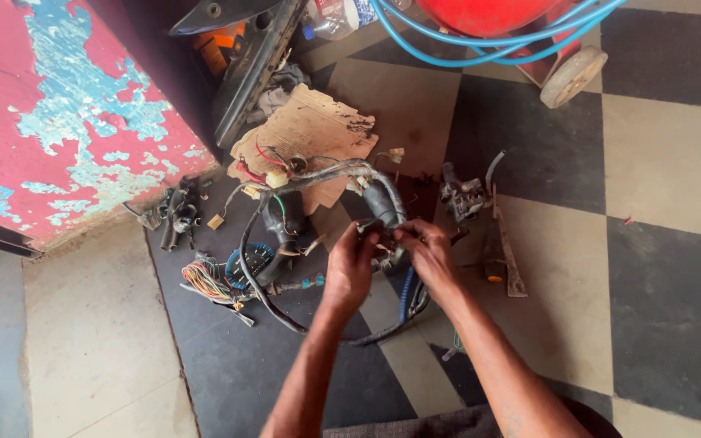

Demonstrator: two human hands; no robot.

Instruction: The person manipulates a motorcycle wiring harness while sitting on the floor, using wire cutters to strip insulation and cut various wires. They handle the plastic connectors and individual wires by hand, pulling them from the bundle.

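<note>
Both hands meet over a black-sheathed wiring harness point(367, 191) that loops across the chequered floor point(667, 154). The left hand point(352, 264) is curled around a part of the harness at its near end, fingers closed on it; the right hand point(425, 251) sits just beside it, fingertips pinching the same stretch of cable, so the two hands nearly touch. What exactly lies between the fingertips is too small to tell.

From the hands, the harness rises away from the person in a thick black-taped bend, then runs left toward a torn piece of cardboard point(314, 130), where red wires and a pale connector point(276, 178) branch off it. Another run of the harness curves down below the hands and back under the wrists.

Left of the harness lies a bundle of multicoloured wires point(208, 280), and farther left a small black part point(180, 211) near the foot of a red cabinet with peeling blue paint point(66, 113). Right of the harness rests a metal lever assembly point(468, 195) with a dark handle beside it. Beyond the cardboard, blue hose point(480, 45) coils around a red wheeled machine point(488, 12).
</note>
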